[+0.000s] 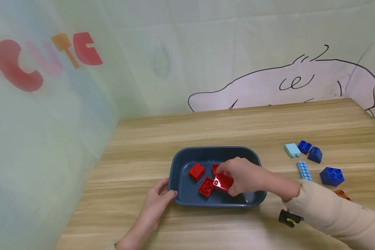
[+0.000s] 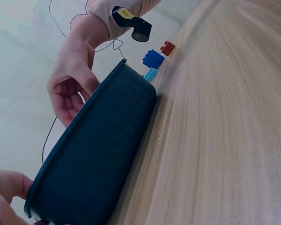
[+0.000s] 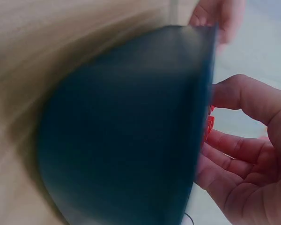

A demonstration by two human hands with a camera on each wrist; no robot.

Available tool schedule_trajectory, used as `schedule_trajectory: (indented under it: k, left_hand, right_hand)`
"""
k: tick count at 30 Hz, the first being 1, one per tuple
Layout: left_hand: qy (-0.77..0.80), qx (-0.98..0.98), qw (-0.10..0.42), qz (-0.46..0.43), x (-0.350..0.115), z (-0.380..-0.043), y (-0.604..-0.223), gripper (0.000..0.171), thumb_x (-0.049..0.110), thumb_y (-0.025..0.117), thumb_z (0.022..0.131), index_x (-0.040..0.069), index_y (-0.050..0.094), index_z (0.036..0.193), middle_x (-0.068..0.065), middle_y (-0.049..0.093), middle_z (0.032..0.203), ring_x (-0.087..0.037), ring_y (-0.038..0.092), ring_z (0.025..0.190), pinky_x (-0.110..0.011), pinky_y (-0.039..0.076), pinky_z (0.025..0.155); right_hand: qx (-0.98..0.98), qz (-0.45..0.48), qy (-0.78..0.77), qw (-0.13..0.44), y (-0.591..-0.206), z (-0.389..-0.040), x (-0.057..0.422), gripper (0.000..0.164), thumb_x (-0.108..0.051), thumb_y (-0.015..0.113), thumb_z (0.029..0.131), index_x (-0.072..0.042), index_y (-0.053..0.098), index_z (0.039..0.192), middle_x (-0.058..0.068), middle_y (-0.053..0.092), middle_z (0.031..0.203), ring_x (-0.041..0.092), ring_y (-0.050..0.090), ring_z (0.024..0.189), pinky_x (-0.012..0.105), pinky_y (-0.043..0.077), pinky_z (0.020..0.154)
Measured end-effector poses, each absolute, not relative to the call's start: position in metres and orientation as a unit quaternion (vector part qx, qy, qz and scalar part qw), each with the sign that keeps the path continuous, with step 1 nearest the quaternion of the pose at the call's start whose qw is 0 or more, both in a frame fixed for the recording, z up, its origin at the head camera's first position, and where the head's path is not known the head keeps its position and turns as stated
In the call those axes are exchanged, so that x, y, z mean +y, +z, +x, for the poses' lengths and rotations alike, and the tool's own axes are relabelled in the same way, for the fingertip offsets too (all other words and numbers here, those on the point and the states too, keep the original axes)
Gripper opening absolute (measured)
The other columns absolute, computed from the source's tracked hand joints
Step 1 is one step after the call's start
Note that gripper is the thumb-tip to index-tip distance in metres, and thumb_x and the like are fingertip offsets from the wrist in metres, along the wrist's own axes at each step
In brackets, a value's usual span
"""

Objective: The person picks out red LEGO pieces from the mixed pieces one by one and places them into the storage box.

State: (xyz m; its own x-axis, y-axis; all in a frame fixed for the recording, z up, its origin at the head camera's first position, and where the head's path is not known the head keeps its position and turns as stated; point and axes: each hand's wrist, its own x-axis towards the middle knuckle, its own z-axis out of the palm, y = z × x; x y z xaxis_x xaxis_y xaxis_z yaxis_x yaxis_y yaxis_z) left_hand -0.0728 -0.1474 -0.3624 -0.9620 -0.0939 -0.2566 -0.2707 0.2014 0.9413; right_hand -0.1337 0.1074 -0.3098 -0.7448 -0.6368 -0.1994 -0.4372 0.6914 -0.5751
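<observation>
A dark blue tub (image 1: 184,192) sits on the wooden table, its outer wall (image 2: 98,145) filling much of the left wrist view. My left hand (image 1: 153,205) pinches its left rim, thumb over the edge and fingers outside. Inside the tub, my right hand (image 1: 247,175) grips a shiny red toy brick (image 1: 222,182) between thumb and fingers. Around it lie three more red bricks: one at the left (image 1: 196,172), one studs-up in the middle (image 1: 206,187), and one (image 1: 215,169) partly hidden behind my fingers. The tub wall (image 3: 122,131) covers most of the right wrist view.
Right of the tub lie a light blue brick (image 1: 292,150), a long light blue brick (image 1: 304,170), and several dark blue bricks (image 1: 332,176). A brown-orange brick (image 1: 342,194) is partly behind my right sleeve (image 1: 331,208). A printed cloth (image 1: 162,86) hangs behind the table (image 1: 143,139).
</observation>
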Motion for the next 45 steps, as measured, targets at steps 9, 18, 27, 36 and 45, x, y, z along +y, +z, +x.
schedule_trajectory:
  k: [9, 18, 27, 36, 45]
  left_hand:
    - [0.621, 0.772, 0.069, -0.115, -0.147, -0.073, -0.362, 0.054, 0.002, 0.056, 0.08, -0.009, 0.043, 0.131, -0.024, 0.052, 0.124, -0.029, 0.054, 0.109, -0.035, 0.047, 0.091]
    - [0.622, 0.771, 0.068, -0.118, -0.148, -0.073, -0.365, 0.055, 0.001, 0.056, 0.079, -0.01, 0.043, 0.131, -0.024, 0.053, 0.123, -0.028, 0.054, 0.108, -0.033, 0.048, 0.089]
    - [0.634, 0.762, 0.065, -0.114, -0.148, -0.073, -0.366, 0.057, 0.0, 0.056, 0.078, -0.012, 0.04, 0.132, -0.027, 0.052, 0.123, -0.028, 0.054, 0.108, -0.029, 0.048, 0.086]
    - [0.629, 0.766, 0.065, -0.115, -0.15, -0.073, -0.366, 0.057, 0.0, 0.056, 0.079, -0.012, 0.04, 0.132, -0.027, 0.052, 0.124, -0.029, 0.054, 0.108, -0.031, 0.048, 0.088]
    - [0.632, 0.764, 0.061, -0.112, -0.151, -0.073, -0.367, 0.057, -0.001, 0.055, 0.078, -0.013, 0.039, 0.132, -0.028, 0.051, 0.124, -0.031, 0.053, 0.111, -0.03, 0.048, 0.088]
  right_hand:
    - [0.898, -0.314, -0.234, 0.2, -0.319, -0.13, 0.099, 0.046, -0.005, 0.079, 0.065, -0.007, 0.065, 0.109, -0.001, 0.059, 0.089, 0.017, 0.051, 0.083, 0.026, 0.05, 0.065]
    - [0.889, -0.331, -0.24, 0.208, -0.322, -0.128, 0.095, 0.044, -0.004, 0.078, 0.065, -0.005, 0.065, 0.107, -0.002, 0.06, 0.088, 0.015, 0.052, 0.081, 0.025, 0.049, 0.066]
    - [0.885, -0.324, -0.225, 0.247, -0.321, -0.13, 0.106, 0.045, -0.002, 0.077, 0.066, -0.007, 0.064, 0.108, -0.004, 0.057, 0.086, 0.015, 0.05, 0.081, 0.024, 0.048, 0.065]
    - [0.883, -0.352, -0.204, 0.234, -0.331, -0.133, 0.101, 0.04, 0.0, 0.077, 0.066, -0.005, 0.067, 0.104, -0.005, 0.059, 0.078, 0.011, 0.051, 0.071, 0.02, 0.047, 0.058]
    - [0.886, -0.349, -0.204, 0.229, -0.336, -0.134, 0.099, 0.041, -0.002, 0.078, 0.066, -0.006, 0.067, 0.105, -0.005, 0.06, 0.079, 0.01, 0.051, 0.071, 0.019, 0.047, 0.059]
